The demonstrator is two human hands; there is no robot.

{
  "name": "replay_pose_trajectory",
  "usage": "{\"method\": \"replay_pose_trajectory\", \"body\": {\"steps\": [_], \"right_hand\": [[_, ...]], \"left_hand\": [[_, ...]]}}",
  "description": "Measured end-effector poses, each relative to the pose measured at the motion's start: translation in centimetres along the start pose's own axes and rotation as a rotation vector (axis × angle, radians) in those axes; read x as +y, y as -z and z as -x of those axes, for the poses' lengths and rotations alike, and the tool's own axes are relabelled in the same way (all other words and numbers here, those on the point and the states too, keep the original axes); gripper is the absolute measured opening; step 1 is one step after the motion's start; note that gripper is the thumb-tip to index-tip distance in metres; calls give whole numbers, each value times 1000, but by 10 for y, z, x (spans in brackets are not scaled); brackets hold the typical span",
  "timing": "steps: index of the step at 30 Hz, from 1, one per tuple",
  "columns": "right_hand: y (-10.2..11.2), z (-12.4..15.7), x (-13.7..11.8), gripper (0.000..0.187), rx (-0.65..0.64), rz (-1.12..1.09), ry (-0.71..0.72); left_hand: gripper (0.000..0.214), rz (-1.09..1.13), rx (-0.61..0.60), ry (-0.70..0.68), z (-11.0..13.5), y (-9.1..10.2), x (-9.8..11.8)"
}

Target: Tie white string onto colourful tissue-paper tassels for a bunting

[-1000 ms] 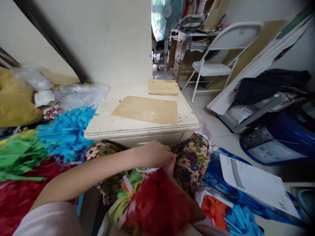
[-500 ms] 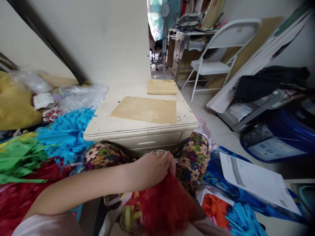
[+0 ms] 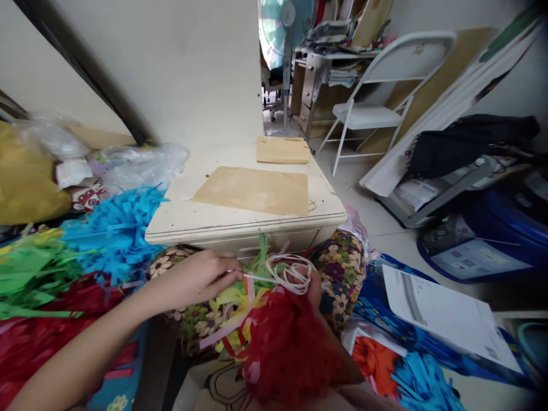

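Observation:
My left hand point(image 3: 213, 275) is closed in a pinch over my lap. Its fingertips grip a length of white string point(image 3: 290, 273), which runs across to a loose coil over my right hand. My right hand point(image 3: 315, 285) is closed around the gathered part of a bunch of thin strips and is partly hidden by the coil. Red strips point(image 3: 285, 348) hang down from it in a thick tuft. Yellow strips point(image 3: 235, 305), green strips point(image 3: 262, 257) and a few pink ones fan out on the left side of the bunch.
Ahead stands a cream cabinet point(image 3: 180, 220) with brown paper point(image 3: 257, 191) on top. Heaped at left are blue strips point(image 3: 113, 234), green strips point(image 3: 38, 268) and red strips point(image 3: 38, 354). Orange strips point(image 3: 374, 362) and blue strips point(image 3: 423, 382) lie at right, near a white sheet point(image 3: 449, 314).
My left hand has moved left, away from my right hand, drawing the white string out. The string coil and the yellow and green strips, hidden before, now show.

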State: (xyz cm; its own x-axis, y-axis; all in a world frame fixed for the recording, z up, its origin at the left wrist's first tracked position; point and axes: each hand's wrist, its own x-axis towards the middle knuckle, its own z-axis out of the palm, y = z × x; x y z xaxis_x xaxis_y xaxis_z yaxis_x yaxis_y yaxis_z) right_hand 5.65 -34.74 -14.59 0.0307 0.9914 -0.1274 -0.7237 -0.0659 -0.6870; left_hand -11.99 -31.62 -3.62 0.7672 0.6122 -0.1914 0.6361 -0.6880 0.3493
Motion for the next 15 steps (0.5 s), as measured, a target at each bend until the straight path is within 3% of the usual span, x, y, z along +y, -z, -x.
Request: {"method": "replay_pose_trajectory", "body": {"steps": [9,15], "right_hand": [[-5,15,8,47,-108,37,-20],[1,16,22,47,-157,137,-77]], "left_hand": [[24,223,-33,44,-35,4,-30],[22,236,-83,-24,-64,0,-23]]}}
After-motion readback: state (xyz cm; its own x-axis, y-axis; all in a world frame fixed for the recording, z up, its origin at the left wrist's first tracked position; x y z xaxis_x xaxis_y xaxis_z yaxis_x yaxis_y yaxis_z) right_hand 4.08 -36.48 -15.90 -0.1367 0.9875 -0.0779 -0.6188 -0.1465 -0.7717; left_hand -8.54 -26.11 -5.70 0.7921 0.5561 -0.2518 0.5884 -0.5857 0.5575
